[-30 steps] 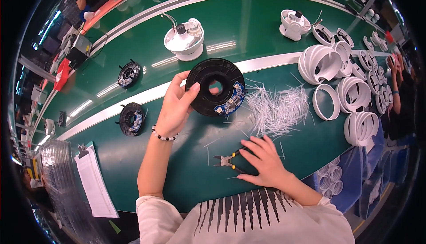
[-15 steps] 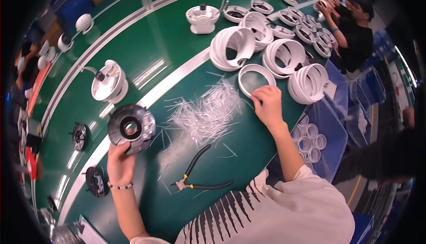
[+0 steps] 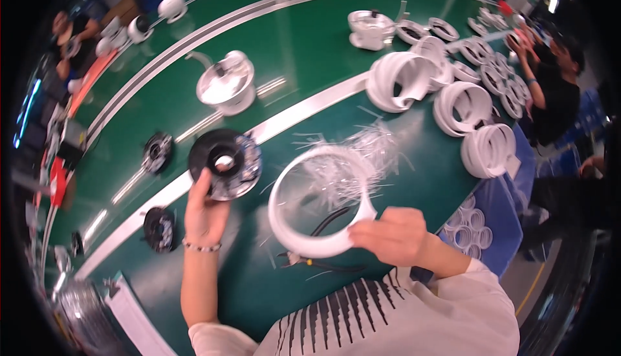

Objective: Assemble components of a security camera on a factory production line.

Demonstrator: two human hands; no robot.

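My left hand holds up a round black module by its lower edge; it has a central opening and a shiny, circuit-like side. In my right hand, fingers pinch the lower right rim of a large white ring. The ring is tilted above the table, apart from the module. Through and behind it lies a heap of thin clear strips. Black-handled cutting pliers rest on the green tabletop beneath the ring, which partly covers them.
Stacks of white rings and a white housing stand at the right. Another white housing sits beyond my left hand, with black modules farther left. Small white rings fill a blue bin. A co-worker works at the far right.
My right hand has taken the white ring from beside the stacks and brought it nearer, over the pliers and strips. The module stays in my left hand. The whole view has shifted.
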